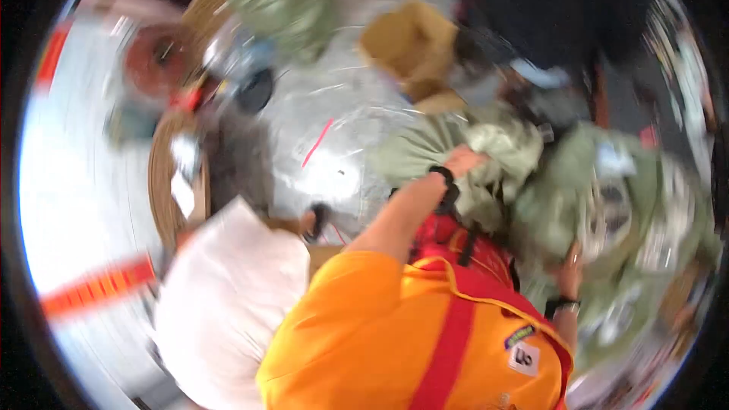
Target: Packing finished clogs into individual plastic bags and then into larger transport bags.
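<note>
My left hand, with a dark band at its wrist, is closed on the gathered cloth of a pale green sack in front of me. The sack's bunched folds spread to both sides of the hand. My right hand, also with a dark wristband, is low on the right against another green sack. Motion blur smears its fingers, so its grip is unclear. A red bag-like item with dark straps lies close to my body, below the first sack.
Bulky green sacks with whitish panels crowd the right side. An open cardboard box stands beyond, near dark clothing. Another green sack lies far left. A large white form is beside me at left, near a brown round-edged object.
</note>
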`<state>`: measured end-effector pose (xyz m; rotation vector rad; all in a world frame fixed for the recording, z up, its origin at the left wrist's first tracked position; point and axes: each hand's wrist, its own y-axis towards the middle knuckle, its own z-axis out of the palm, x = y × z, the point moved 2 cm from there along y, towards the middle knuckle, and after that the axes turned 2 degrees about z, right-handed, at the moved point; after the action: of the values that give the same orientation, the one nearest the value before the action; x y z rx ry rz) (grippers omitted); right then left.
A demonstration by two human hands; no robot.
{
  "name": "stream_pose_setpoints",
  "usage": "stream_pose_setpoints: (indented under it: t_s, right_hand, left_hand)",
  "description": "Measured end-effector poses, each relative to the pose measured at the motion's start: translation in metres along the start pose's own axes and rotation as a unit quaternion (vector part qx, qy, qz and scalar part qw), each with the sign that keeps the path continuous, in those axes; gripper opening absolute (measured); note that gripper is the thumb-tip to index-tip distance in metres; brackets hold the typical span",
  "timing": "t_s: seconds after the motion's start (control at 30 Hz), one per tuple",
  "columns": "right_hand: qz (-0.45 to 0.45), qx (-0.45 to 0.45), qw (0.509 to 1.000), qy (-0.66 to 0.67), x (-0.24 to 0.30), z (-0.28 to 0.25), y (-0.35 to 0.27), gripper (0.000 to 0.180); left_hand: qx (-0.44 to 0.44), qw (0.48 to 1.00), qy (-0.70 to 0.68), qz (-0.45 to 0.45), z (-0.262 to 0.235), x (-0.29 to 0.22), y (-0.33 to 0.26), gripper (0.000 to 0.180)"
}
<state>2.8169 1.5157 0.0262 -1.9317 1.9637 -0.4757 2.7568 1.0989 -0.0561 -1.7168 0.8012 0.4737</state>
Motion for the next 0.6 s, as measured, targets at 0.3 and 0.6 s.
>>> stream_pose_setpoints:
  t_s: [0.3, 0.6]
  right_hand:
    - [0.042, 0.045, 0.988, -0.144, 0.051, 0.013, 0.104, 0.116]
    - [-0.145, 0.040, 0.984, -0.100, 0.148, 0.049, 0.121, 0.113]
  left_hand:
    - [-0.551, 0.779, 0.295, 0.055, -0.074, 0.034, -0.162, 0.068]
    - [-0.588, 0.679, -0.048, -0.438, 0.000, 0.245, -0.363, 0.043]
